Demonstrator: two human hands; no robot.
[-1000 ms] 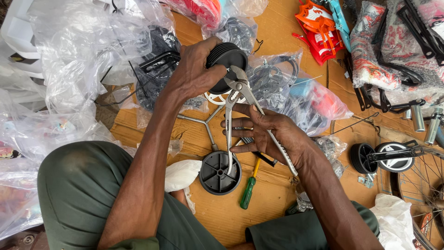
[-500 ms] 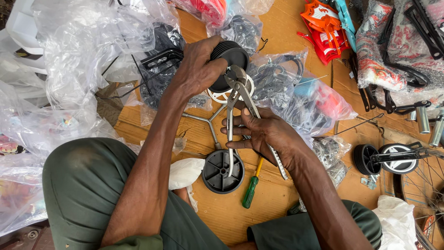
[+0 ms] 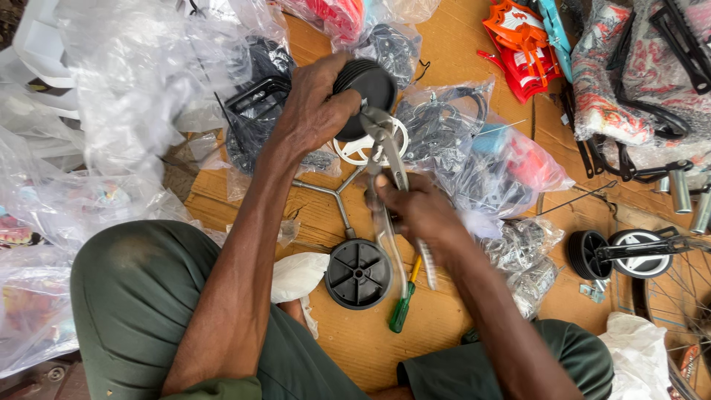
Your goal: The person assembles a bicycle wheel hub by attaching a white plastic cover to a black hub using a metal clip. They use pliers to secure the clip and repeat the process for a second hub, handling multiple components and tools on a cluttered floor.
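Observation:
My left hand [image 3: 315,111] grips a small black training wheel [image 3: 364,87] held up over the cardboard floor. My right hand [image 3: 418,211] squeezes the handles of metal pliers [image 3: 389,159], whose jaws bite at the wheel's axle. Below them lies a grey metal bracket [image 3: 337,196] leading to a second black wheel [image 3: 359,274] flat on the cardboard. A green-handled screwdriver [image 3: 401,311] rests beside that wheel, partly under my right wrist.
Clear plastic bags [image 3: 141,81] of bicycle parts pile up at the left and top. More bagged parts [image 3: 481,155] lie right of my hands. Another pair of small wheels [image 3: 618,252] and a spoked wheel [image 3: 678,296] sit at the right. Orange plastic pieces [image 3: 522,41] lie at the top.
My right hand has slid a little lower along the pliers' handles and tightened on them. The left hand keeps the wheel in the same place.

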